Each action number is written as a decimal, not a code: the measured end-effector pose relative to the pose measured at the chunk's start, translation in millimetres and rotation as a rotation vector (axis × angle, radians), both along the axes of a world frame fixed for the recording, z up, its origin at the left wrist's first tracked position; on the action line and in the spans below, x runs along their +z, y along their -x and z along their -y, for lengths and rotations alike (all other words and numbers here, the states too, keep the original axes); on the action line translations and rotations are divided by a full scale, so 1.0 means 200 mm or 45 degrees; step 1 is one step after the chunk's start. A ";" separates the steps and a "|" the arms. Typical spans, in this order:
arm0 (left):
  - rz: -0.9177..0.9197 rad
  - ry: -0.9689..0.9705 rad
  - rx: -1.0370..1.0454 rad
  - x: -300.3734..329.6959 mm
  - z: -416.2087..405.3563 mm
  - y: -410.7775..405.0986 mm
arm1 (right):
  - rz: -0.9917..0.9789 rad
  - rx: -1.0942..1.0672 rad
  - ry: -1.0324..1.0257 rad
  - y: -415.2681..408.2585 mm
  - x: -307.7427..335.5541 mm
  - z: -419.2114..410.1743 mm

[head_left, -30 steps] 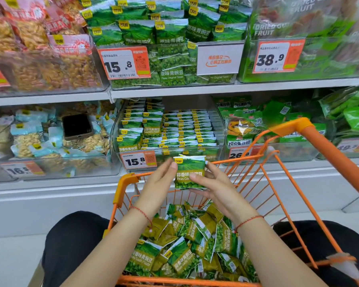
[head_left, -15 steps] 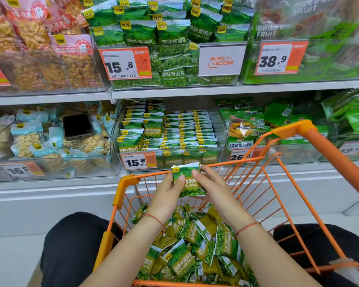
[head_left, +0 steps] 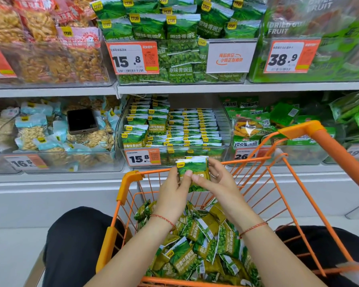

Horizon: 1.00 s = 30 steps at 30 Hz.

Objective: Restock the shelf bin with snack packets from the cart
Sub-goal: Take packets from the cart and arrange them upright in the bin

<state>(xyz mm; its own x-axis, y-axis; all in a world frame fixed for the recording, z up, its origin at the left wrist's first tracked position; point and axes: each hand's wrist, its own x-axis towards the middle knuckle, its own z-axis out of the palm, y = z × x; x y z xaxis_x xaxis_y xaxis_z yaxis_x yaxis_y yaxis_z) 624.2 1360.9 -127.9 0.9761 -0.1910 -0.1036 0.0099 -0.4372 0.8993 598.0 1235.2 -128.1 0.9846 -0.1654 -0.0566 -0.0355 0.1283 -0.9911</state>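
Head view, looking down past both forearms into the cart (head_left: 131,179). My left hand (head_left: 172,193) and right hand (head_left: 218,183) are raised above its far rim, both gripping one small stack of green packets (head_left: 195,172). Left thumb lies across the front face, fingers curled behind; right thumb meets it from the other side, right fingers wrapped round the stack's right edge. Stack is upright, label toward me, top edge level with the bin's (head_left: 224,156) front wall, just in front of it, not yet over it.

Bin sits on the lower shelf, directly beyond the cart's far rim. Its left part holds taller rows of packets; the middle and right hold low flat rows, with free height above them under the upper shelf. A 15.8 tag (head_left: 142,158) hangs on the bin's front left.

Loose packets (head_left: 197,241) are heaped in the cart's near half, below my wrists. Cart handle (head_left: 330,150) rises along the right edge, well apart from the hands. Phone (head_left: 81,121) lies on the next bin left.
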 end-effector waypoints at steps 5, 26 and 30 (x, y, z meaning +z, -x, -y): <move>0.055 0.115 -0.073 0.06 0.00 -0.04 | -0.011 -0.013 -0.048 -0.05 0.02 -0.01; 0.762 0.075 0.433 0.02 -0.55 -0.85 | -0.093 0.078 0.520 -0.86 0.08 -0.04; 0.807 -0.033 0.420 0.01 -0.55 -0.91 | -0.173 0.154 0.517 -1.00 0.06 -0.11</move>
